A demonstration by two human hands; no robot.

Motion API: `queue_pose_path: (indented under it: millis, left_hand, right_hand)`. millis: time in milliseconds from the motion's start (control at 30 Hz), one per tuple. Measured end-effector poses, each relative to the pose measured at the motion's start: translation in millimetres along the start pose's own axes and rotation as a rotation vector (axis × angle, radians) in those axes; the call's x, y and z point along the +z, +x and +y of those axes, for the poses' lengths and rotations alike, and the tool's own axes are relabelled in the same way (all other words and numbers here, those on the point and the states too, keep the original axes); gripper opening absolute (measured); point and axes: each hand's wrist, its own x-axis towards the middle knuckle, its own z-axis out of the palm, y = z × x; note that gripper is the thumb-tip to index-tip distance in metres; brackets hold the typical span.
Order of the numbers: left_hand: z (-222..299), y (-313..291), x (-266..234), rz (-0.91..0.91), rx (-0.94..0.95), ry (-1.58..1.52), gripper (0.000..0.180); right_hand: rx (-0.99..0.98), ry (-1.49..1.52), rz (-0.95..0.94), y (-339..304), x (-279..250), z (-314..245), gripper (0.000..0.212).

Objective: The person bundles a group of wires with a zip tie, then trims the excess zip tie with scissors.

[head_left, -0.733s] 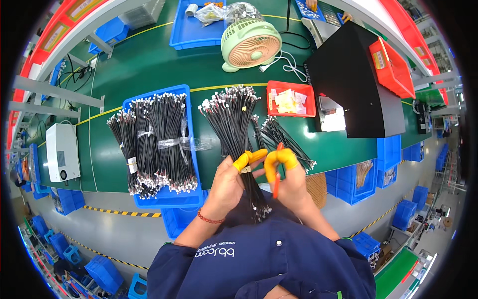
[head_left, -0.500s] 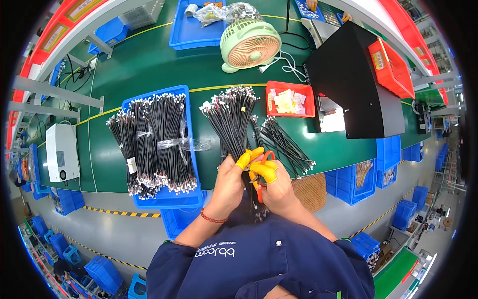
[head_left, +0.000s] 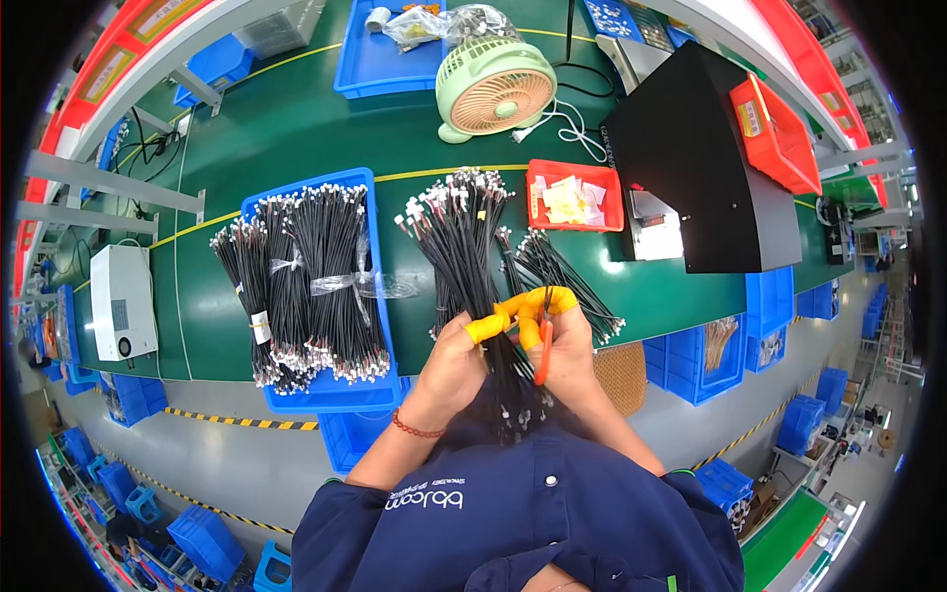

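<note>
My left hand [head_left: 456,365], with yellow finger covers, is closed round a bundle of black cables [head_left: 473,242] with white connectors at both ends. The bundle stands tilted over the table's near edge, its lower ends hanging in front of my dark blue top. My right hand [head_left: 572,357], also in yellow finger covers, keeps orange-handled scissors [head_left: 544,355] in its grip. Its covered fingertips reach the bundle and meet those of the left hand there. Whatever is pinched between the fingertips is hidden. Behind the bundle, more loose cables [head_left: 567,286] lie on the green table.
Left of my hands, a blue tray [head_left: 372,237] holds several cable bundles, some wrapped in clear film. A red bin [head_left: 619,197] with pale packets sits beyond, beside a black box-shaped machine [head_left: 730,187]. A green fan [head_left: 498,89] stands at the back; a white box [head_left: 123,301] is far left.
The scissors have swung away from the bundle and now lie back within my right hand. Its fingers have moved over to the bundle. The left grip stays on the cables, slightly shifted.
</note>
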Motion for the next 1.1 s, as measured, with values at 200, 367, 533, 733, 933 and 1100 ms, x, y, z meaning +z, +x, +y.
queue_pose_path:
  millis: [200, 367, 533, 733, 933, 1100]
  left_hand:
    - [7.1, 10.4, -0.5, -0.057, -0.023, -0.068, 0.023]
    - [-0.1, 7.7, -14.8, -0.126, 0.071, 0.019, 0.030]
    - [7.8, 9.7, -23.1, 0.057, 0.124, 0.010, 0.034]
    - [57.0, 45.5, -54.3, 0.316, 0.178, 0.242, 0.015]
    - [29.1, 120.0, -135.1, 0.767, 0.253, 1.446, 0.050]
    - [7.3, 133.1, -164.4, 0.979, 0.073, 1.635, 0.049]
  right_hand:
    - [0.154, 0.412, 0.058, 2.7, 4.6, 0.0, 0.025]
    - [0.105, 0.348, 0.083, 8.9, 1.8, 10.1, 0.023]
    - [0.148, 0.325, 0.255, 23.2, -28.8, 24.8, 0.026]
    - [0.114, 0.203, 0.313, 32.8, -60.3, 44.5, 0.031]
    - [0.040, -0.150, 0.398, 68.1, -96.7, 92.5, 0.028]
    - [-0.112, -0.675, 0.426, 125.3, -116.8, 121.7, 0.025]
